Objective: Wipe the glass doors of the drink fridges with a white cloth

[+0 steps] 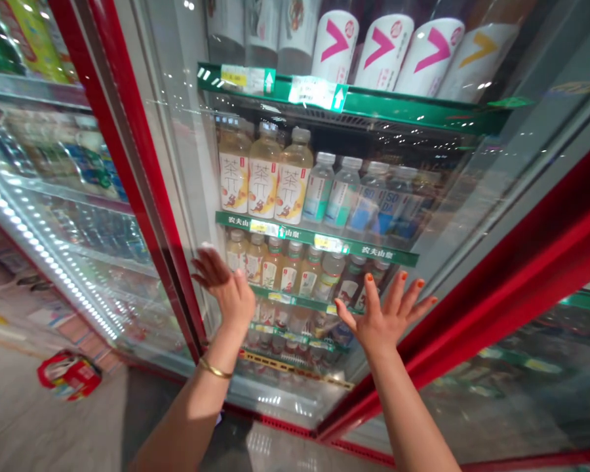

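Note:
My left hand (225,283), with a gold bangle (215,369) on its wrist, is raised near the left red frame of a glass-door drinks fridge. Its fingers are stretched out and it holds nothing. My right hand (381,314) is spread wide in front of the fridge's glass door (295,400), beside the right red frame (452,328). Whether either palm touches the glass I cannot tell. Behind the glass, yellow-labelled tea bottles (262,174) and smaller clear bottles (344,187) stand on green-edged shelves (388,252).
Large white-labelled bottles (386,52) fill the top shelf. To the left is another lit cooler (69,190) with bottles. A red package (69,375) lies on the floor (24,419) at lower left. Further glass doors (526,373) continue on the right.

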A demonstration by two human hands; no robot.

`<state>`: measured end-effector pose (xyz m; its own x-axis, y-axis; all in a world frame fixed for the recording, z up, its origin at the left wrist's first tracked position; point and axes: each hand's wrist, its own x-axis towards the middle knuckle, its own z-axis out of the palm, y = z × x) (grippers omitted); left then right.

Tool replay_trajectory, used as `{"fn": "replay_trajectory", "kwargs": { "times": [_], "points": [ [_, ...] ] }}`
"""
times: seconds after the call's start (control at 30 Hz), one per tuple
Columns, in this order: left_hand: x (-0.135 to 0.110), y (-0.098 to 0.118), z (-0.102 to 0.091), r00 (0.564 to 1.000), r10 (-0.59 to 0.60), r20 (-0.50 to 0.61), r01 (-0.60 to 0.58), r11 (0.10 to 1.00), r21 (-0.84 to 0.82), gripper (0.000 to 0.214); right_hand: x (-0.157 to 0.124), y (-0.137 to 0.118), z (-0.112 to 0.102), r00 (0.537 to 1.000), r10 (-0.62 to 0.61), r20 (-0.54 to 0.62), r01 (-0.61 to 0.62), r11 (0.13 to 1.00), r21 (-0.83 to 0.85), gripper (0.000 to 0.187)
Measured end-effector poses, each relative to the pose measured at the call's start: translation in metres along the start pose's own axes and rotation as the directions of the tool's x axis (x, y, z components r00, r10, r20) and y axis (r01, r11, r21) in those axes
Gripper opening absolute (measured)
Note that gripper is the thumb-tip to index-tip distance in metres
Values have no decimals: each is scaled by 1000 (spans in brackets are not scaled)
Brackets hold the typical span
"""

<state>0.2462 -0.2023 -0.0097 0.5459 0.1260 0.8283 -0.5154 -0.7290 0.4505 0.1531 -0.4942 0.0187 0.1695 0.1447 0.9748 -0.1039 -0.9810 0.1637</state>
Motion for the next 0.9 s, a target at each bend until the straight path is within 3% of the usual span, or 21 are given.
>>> {"fn": "replay_trajectory", "kwargs": {
  "times": [0.03, 0.1, 0.17, 0.2, 0.3, 0.4, 0.5, 0.57, 0.63, 0.7, 0.77, 0.83, 0.9],
  "points": [
    [-1, 9, 7, 999, 31, 7, -31, 999, 18, 89, 0, 0, 0, 1000, 2, 3, -2, 1000, 3, 100],
    [-17, 23, 20, 975, 212, 69, -216, 974, 67, 90, -1, 1, 0, 1000, -1, 11, 1, 1000, 4, 102],
    [-36, 25, 21, 919, 364, 150, -381, 919, 100, 89, -2, 2, 0, 1000, -4, 10, 4, 1000, 1, 103],
    [-40, 20, 17, 913, 376, 159, -396, 910, 124, 87, -2, 2, 0, 1000, -4, 9, 4, 1000, 3, 102],
    [-14, 2, -6, 984, 175, 23, -176, 969, 173, 86, -4, 3, 1, 1000, 8, 5, -8, 1000, 19, 99],
    [37, 8, -17, 993, 51, -103, -36, 989, 144, 90, -7, 4, 3, 1000, 21, -15, -20, 999, 27, 96],
    [47, 29, -8, 973, 229, -37, -222, 966, 129, 96, -9, 4, 5, 999, 25, -22, -24, 999, 42, 94],
    [29, 30, -4, 906, 419, 58, -423, 897, 125, 95, -8, 4, 5, 999, 33, -25, -32, 998, 49, 96],
    [14, 15, -8, 845, 525, 103, -534, 835, 134, 91, -7, 3, 5, 998, 43, -39, -41, 998, 48, 96],
    [22, -7, -20, 882, 468, 55, -470, 869, 152, 91, -6, 1, 6, 998, 53, -46, -50, 997, 50, 92],
    [53, -15, -33, 944, 327, -36, -319, 936, 146, 91, -6, 0, 7, 997, 60, -49, -57, 997, 58, 89],
    [86, -1, -39, 969, 223, -106, -210, 970, 120, 89, -7, 0, 8, 996, 77, -53, -74, 995, 62, 90],
    [97, 27, -33, 965, 247, -93, -234, 964, 129, 91, -8, 0, 9, 994, 94, -52, -91, 994, 62, 90]
  ]
}}
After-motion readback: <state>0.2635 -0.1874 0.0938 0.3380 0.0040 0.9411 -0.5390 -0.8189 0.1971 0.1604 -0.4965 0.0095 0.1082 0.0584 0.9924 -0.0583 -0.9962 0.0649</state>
